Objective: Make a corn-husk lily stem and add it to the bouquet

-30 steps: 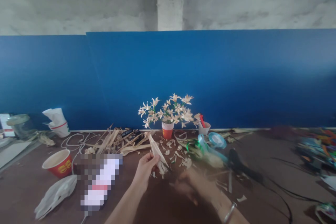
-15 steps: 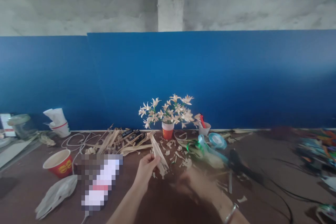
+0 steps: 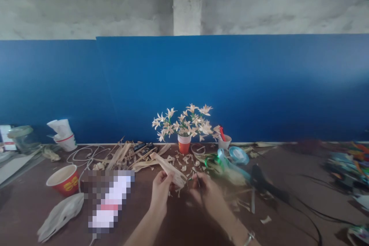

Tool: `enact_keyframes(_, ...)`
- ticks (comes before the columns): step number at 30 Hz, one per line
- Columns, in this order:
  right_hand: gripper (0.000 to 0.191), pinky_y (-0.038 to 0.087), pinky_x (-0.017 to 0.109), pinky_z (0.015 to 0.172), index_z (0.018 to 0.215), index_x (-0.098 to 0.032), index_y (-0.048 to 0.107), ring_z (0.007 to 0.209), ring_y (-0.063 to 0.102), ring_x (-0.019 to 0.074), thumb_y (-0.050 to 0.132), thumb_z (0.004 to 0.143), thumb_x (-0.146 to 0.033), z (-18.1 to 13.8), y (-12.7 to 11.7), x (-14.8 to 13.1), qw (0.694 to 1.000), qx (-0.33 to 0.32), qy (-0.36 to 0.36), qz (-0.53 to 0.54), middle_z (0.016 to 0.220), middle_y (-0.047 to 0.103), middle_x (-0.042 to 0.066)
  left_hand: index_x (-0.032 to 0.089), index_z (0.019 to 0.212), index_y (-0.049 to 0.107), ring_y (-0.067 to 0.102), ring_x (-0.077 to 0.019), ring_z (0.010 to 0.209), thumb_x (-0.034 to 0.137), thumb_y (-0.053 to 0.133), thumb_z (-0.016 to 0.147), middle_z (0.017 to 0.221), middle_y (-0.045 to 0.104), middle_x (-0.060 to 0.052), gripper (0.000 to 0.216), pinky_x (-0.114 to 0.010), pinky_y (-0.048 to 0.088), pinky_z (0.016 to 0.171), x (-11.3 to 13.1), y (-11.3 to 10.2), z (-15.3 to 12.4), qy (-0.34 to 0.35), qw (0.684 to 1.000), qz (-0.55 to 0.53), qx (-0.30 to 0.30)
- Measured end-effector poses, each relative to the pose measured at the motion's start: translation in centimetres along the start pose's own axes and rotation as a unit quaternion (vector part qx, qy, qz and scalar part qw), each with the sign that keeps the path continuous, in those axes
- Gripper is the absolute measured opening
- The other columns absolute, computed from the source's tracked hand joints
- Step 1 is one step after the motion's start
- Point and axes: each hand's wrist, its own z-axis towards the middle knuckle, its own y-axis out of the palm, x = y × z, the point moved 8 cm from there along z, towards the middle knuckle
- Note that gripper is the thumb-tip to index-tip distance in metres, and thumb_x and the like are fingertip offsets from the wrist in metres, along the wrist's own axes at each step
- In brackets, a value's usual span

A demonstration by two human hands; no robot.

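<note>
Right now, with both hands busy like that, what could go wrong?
The pale strip in the left hand looks thin and dry, so it might tear. The right hand holds a thin dark object, too blurred to name; if it is sharp, it could nick the nearby left hand. And the paper cup of flowers stands just beyond the hands, so a careless reach might knock it over.

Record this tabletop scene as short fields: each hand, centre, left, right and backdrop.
Left hand: grips a long, cream-coloured, papery husk strip
Right hand: beside the husk strip's lower end; anything held is too blurred to identify
Centre: cream star-shaped flowers in a red-and-white paper cup
Left: round red paper bowl
Right: round light-blue ribbon roll
Backdrop: flat blue panel below a grey wall
</note>
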Motion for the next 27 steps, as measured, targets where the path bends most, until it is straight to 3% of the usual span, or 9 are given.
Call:
enact_keyframes(4, 0.026, 0.048, 0.026, 0.066, 0.092, -0.017, 0.057, 0.071, 0.062, 0.0194, 0.056, 0.068, -0.026, -0.5, 0.0, 0.0, 0.997, 0.078, 0.015, -0.018, 0.078, 0.065, 0.006, 0.014, 0.078, 0.057, 0.058, -0.0125, 0.047, 0.039, 0.071, 0.060, 0.062, 0.064, 0.000, 0.034, -0.022, 0.045, 0.048, -1.8, 1.2, -0.9, -0.024, 1.000, -0.006, -0.015)
enact_keyframes(11, 0.030, 0.049, 0.028, 0.066, 0.094, -0.017, 0.056, 0.070, 0.063, 0.0196, 0.058, 0.065, -0.025, -0.4, -0.2, 1.0, 0.994, 0.100, 0.037, 0.021, 0.077, 0.066, 0.004, 0.013, 0.086, 0.060, 0.062, -0.0161, 0.055, 0.040, 0.073, 0.058, 0.066, 0.067, -0.004, 0.041, -0.024, 0.047, 0.054, -3.0, 1.5, -1.0, -0.018, 1.000, -0.002, -0.020)
enact_keyframes(15, 0.021, 0.049, 0.027, 0.061, 0.083, -0.017, 0.057, 0.065, 0.062, 0.0188, 0.059, 0.063, -0.023, -0.1, -0.1, 1.0, 0.995, 0.099, 0.030, 0.014, 0.074, 0.066, 0.004, 0.013, 0.087, 0.060, 0.064, -0.0186, 0.062, 0.040, 0.071, 0.060, 0.073, 0.069, -0.006, 0.039, -0.026, 0.049, 0.058, -2.7, 1.3, -1.1, -0.005, 1.000, -0.004, -0.015)
enact_keyframes(19, 0.022, 0.049, 0.028, 0.059, 0.079, -0.017, 0.058, 0.061, 0.061, 0.0192, 0.063, 0.060, -0.027, 0.1, -0.1, 2.0, 0.991, 0.108, 0.068, 0.040, 0.068, 0.065, 0.003, 0.013, 0.088, 0.060, 0.066, -0.0212, 0.069, 0.036, 0.072, 0.060, 0.079, 0.070, -0.008, 0.038, -0.028, 0.050, 0.062, -2.5, 1.6, -1.3, -0.011, 1.000, -0.009, -0.021)
enact_keyframes(22, 0.026, 0.048, 0.028, 0.055, 0.080, -0.017, 0.058, 0.058, 0.060, 0.0187, 0.064, 0.058, -0.030, 0.1, -0.2, 2.2, 0.988, 0.107, 0.091, 0.055, 0.064, 0.064, 0.002, 0.013, 0.087, 0.061, 0.066, -0.0228, 0.074, 0.035, 0.073, 0.060, 0.078, 0.070, -0.009, 0.037, -0.028, 0.050, 0.065, -2.7, 1.8, -1.3, -0.017, 0.999, -0.016, -0.034)
enact_keyframes(27, 0.023, 0.046, 0.027, 0.053, 0.076, -0.016, 0.057, 0.056, 0.057, 0.0177, 0.057, 0.063, -0.035, 0.3, -0.1, 0.8, 0.995, 0.065, 0.059, 0.041, 0.061, 0.061, 0.002, 0.013, 0.083, 0.060, 0.066, -0.0209, 0.069, 0.036, 0.073, 0.058, 0.070, 0.069, -0.006, 0.036, -0.028, 0.050, 0.064, -3.2, 1.5, -1.1, -0.010, 1.000, -0.012, -0.027)
